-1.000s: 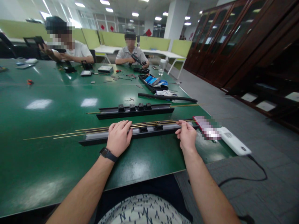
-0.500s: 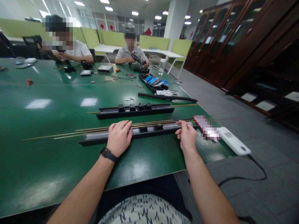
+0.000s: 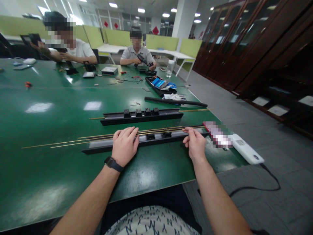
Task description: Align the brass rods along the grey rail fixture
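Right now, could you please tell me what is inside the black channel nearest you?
Two black blocks show inside the near channel, with gold rods running along it. Your left hand covers one stretch, so anything beneath is hidden.

The bare left-hand grip (image 3: 125, 147) lies palm-down across slim brass-coloured rods (image 3: 156, 131) over a long black channel (image 3: 151, 142) on the glossy green surface (image 3: 73, 182); the bare right-hand grip (image 3: 194, 142) curls at them. Behind, another black channel (image 3: 141, 120) carries black blocks (image 3: 139, 112).

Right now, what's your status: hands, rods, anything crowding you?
Left hand over the golden rods, grip hidden. Right hand bunched at rods. Rods reach past left end of near black channel. Red-edged phone close by its right end.
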`<state>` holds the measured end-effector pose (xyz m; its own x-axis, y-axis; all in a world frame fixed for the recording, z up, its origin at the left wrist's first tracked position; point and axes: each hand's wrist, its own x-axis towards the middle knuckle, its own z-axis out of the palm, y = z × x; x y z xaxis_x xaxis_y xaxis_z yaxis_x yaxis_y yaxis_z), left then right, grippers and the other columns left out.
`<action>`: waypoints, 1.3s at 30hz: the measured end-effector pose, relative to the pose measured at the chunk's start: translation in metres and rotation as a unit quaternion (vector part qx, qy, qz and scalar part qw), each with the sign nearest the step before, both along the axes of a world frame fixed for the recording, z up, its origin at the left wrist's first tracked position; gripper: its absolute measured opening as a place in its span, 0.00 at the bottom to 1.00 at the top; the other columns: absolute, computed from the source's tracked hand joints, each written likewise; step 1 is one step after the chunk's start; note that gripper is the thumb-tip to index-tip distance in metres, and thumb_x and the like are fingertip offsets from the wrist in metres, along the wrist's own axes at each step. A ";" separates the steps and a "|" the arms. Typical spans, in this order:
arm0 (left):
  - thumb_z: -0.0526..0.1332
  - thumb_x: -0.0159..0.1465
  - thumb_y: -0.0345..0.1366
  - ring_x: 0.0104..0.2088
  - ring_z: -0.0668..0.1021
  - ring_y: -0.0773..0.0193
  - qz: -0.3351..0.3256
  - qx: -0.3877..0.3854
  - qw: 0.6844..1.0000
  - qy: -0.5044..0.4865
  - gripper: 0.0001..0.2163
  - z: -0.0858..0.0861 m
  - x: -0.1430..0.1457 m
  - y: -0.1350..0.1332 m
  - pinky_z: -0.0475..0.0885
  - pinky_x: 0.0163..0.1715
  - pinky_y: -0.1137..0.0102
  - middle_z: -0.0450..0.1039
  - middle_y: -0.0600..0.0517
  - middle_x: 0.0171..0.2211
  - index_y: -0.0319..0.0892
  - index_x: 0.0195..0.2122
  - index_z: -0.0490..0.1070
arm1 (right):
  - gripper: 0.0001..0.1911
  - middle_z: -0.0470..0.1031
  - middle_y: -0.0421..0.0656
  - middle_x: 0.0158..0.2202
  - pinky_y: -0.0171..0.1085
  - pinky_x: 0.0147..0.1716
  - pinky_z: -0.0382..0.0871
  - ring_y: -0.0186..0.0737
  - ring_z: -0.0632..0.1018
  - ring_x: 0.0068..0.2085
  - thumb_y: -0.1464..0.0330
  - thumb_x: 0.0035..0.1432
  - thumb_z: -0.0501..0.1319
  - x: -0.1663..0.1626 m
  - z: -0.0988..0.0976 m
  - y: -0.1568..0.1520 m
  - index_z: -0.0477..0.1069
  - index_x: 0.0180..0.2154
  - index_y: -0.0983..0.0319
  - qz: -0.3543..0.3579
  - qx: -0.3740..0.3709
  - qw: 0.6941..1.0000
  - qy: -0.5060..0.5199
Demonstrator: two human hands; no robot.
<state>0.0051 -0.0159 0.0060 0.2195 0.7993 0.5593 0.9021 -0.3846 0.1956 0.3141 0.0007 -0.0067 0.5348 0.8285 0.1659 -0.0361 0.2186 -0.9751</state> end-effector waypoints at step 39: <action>0.59 0.75 0.36 0.58 0.81 0.50 -0.004 0.014 1.000 0.024 0.15 0.004 0.000 0.001 0.64 0.57 0.53 0.80 0.44 0.59 0.44 0.61 0.74 | 0.20 0.86 0.50 0.41 0.28 0.11 0.56 0.27 0.70 0.16 0.52 0.67 0.65 -0.006 0.004 -0.007 0.82 0.43 0.63 0.046 -0.056 0.996 -0.042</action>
<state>0.0052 -0.0147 0.0101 0.2528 0.7821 0.5695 0.9071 -0.3963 0.1416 0.3084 -0.0068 -0.0025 0.4438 0.8891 0.1117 0.0325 0.1085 -0.9936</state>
